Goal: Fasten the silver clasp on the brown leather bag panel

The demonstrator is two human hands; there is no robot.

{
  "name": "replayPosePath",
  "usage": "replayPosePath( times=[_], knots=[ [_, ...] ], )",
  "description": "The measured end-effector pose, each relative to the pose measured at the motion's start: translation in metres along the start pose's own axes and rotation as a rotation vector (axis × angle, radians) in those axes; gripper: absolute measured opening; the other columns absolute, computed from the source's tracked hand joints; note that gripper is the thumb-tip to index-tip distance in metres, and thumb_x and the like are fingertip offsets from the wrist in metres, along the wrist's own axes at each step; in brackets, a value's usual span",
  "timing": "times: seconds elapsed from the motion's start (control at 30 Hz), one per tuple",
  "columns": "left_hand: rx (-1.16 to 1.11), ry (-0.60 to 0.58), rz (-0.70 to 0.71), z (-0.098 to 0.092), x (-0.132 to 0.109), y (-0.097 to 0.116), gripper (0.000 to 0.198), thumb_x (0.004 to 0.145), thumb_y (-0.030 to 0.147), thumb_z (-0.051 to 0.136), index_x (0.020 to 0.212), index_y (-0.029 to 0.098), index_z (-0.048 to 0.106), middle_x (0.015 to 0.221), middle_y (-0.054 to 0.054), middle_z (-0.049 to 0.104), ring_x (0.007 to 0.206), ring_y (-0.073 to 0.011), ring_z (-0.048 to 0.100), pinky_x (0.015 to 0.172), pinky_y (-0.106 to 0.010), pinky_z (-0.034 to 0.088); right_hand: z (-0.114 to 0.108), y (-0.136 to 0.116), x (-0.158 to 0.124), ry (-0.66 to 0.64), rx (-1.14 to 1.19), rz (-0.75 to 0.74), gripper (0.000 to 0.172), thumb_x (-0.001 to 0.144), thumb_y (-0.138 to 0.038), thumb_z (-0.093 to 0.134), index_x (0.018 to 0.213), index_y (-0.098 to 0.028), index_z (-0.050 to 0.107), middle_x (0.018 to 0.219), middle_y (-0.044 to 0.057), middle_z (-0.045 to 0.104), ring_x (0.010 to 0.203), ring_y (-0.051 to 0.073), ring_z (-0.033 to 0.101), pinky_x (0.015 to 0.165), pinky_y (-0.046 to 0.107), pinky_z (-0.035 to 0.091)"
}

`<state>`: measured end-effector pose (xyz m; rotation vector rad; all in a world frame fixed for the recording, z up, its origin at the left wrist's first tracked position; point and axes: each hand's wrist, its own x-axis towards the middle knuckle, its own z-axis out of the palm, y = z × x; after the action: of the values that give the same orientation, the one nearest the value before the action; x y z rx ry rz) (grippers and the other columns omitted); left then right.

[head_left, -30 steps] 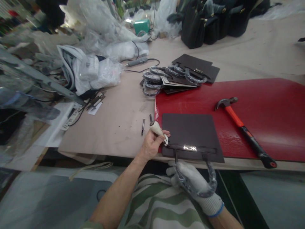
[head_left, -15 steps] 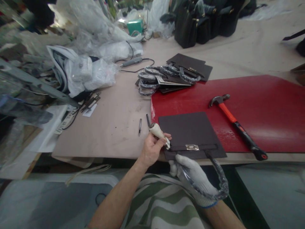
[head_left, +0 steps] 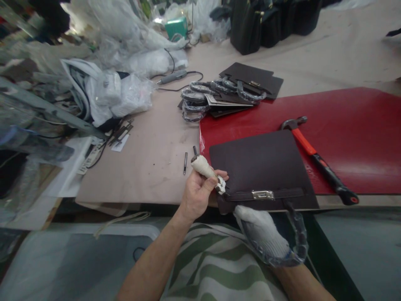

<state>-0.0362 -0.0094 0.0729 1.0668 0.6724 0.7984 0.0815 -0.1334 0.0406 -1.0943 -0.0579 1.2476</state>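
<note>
Clamping a white-wrapped tool [head_left: 203, 166] in the left hand [head_left: 196, 193]. With the right hand [head_left: 258, 229], touching a dark-brown bag panel [head_left: 260, 163] just beyond; cannot tell whether clamped.

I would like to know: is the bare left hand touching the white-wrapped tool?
Touching. The head view shows the left hand closed around the white-wrapped tool, with wrapping visible on both sides of the grip.
</note>
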Motion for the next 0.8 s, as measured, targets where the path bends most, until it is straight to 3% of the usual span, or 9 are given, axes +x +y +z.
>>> replayPosePath(
  times=[0.13, 0.27, 0.6, 0.8],
  knots=[
    [-0.034, 0.001, -0.002, -0.001, -0.007, -0.002, 0.043, 0.09, 0.051, 0.078, 0.106, 0.017, 0.056, 0.108, -0.013, 0.079, 0.099, -0.029, 0.079, 0.087, -0.04, 0.064, -0.004, 0.001, 0.004, -0.042, 0.0, -0.038, 0.052, 0.054, -0.027, 0.088, 0.105, -0.025, 0.078, 0.102, 0.004, 0.079, 0.118, 0.034, 0.065, 0.113, 0.051, 0.045],
    [-0.02, -0.001, 0.02, -0.001, -0.012, -0.002, 0.04, 0.091, 0.048, 0.078, 0.108, 0.018, 0.056, 0.108, -0.012, 0.08, 0.099, -0.0288, 0.079, 0.086, -0.04, 0.063, -0.003, 0.003, 0.003, -0.087, -0.009, -0.047, 0.045, 0.063, -0.03, 0.084, 0.107, -0.026, 0.078, 0.101, 0.003, 0.079, 0.12, 0.033, 0.065, 0.115, 0.051, 0.043],
    [0.113, -0.034, 0.081, -0.004, -0.011, -0.001, 0.037, 0.093, 0.047, 0.074, 0.109, 0.017, 0.06, 0.105, -0.013, 0.08, 0.095, -0.0257, 0.077, 0.083, -0.035, 0.06, -0.005, 0.011, 0.005, -0.113, 0.019, -0.004, 0.045, 0.069, -0.036, 0.086, 0.111, -0.024, 0.078, 0.101, 0.005, 0.079, 0.12, 0.032, 0.065, 0.115, 0.051, 0.043],
    [0.16, -0.002, 0.087, -0.002, -0.01, 0.001, 0.04, 0.091, 0.051, 0.075, 0.106, 0.016, 0.063, 0.102, -0.014, 0.079, 0.092, -0.0258, 0.077, 0.078, -0.034, 0.06, -0.006, 0.012, 0.007, -0.126, -0.057, -0.076, 0.042, 0.072, -0.036, 0.086, 0.112, -0.024, 0.078, 0.098, 0.003, 0.079, 0.118, 0.031, 0.065, 0.116, 0.051, 0.042]
  ],
)
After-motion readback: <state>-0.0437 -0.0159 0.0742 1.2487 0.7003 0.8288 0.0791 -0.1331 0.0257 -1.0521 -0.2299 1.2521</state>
